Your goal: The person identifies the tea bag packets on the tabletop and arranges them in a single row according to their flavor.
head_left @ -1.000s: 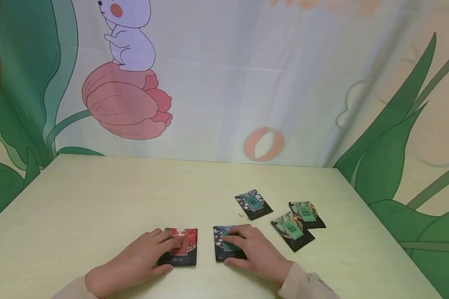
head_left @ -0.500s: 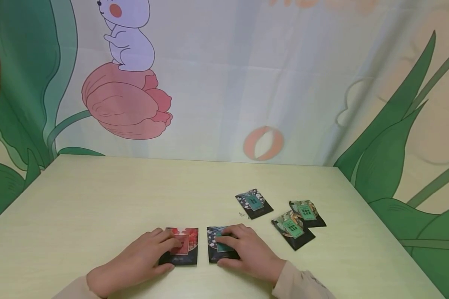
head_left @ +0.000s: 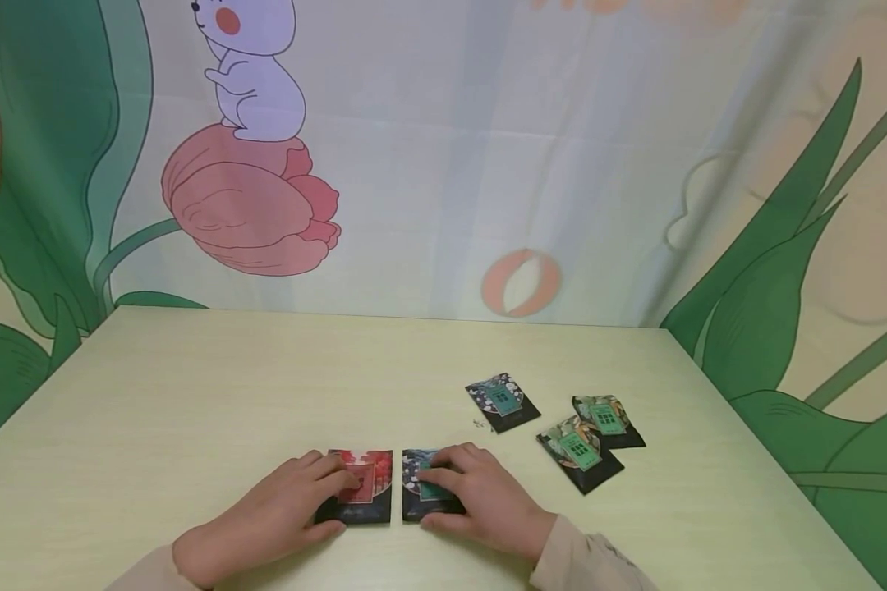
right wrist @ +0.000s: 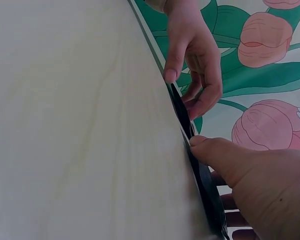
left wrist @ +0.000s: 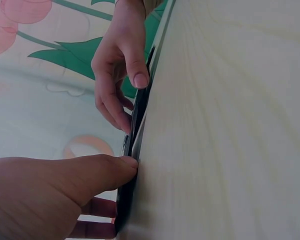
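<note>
My left hand (head_left: 277,507) rests on a flat red-and-black packet (head_left: 373,510), with the index fingertip on its pink label and the thumb by its near edge. Just to the right, my right hand (head_left: 488,502) lies over a blue-and-black packet (head_left: 411,510) with white blossoms and a teal label. Its index finger touches the label and its thumb sits at the near edge. A narrow strip of table separates the two packets. Both wrist views show the packets edge-on, with the left thumb (left wrist: 110,172) and the right thumb (right wrist: 215,150) on the near edges.
Another blue blossom packet (head_left: 504,404) lies farther back, with tiny dark marks (head_left: 480,424) beside it. To its right, a green-labelled packet (head_left: 582,460) overlaps a similar one (head_left: 609,420). A printed curtain (head_left: 414,164) hangs behind the table (head_left: 251,386).
My right hand has slid the blue packet leftward, narrowing the gap to the red packet. The left hand and the other packets stay essentially in place.
</note>
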Demonstrator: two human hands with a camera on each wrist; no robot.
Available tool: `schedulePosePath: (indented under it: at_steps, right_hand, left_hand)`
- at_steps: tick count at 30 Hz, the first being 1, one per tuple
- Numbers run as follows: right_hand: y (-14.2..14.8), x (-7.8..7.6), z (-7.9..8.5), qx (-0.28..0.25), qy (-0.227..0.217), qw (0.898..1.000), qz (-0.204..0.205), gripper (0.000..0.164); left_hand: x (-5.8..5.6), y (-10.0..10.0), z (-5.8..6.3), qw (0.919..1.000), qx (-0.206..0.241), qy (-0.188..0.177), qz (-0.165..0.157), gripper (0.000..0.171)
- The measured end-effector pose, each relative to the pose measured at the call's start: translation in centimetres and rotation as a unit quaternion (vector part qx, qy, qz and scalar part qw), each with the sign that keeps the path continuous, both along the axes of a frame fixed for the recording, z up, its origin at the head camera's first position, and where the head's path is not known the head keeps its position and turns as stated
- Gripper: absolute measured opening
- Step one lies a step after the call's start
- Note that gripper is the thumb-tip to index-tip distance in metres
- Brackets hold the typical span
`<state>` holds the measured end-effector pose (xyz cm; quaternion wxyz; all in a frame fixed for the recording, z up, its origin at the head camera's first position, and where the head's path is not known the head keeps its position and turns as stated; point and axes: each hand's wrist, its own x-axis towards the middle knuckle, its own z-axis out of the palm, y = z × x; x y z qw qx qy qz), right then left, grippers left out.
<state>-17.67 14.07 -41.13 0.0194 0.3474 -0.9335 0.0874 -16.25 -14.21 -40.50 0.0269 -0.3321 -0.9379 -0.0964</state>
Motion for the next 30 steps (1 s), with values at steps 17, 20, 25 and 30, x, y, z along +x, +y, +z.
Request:
schedulePosePath:
  at_steps: [17,20,25,30]
  right_hand:
    - [-0.95,0.03,0.10,0.003,0.000,1.000,0.004,0.056]
    - [-1.04,0.00,0.13,0.004,-0.003,1.000,0.005,0.056]
    - [-1.07,-0.06,0.18,0.003,-0.008,1.000,0.005,0.055]
    - [-1.05,-0.12,0.61,0.003,-0.012,1.000,0.008,0.055]
  left_hand:
    - [-0.12,-0.10,-0.12,0.9999,0.004,0.008,-0.013,0.039]
    - [-0.16,-0.12,-0.11,0.9999,0.003,0.009,-0.014,0.039]
    - [-0.18,-0.15,-0.05,0.9998,0.005,0.008,-0.015,0.039]
    - [-0.13,-0.15,-0.01,1.0000,0.003,0.002,-0.009,0.039]
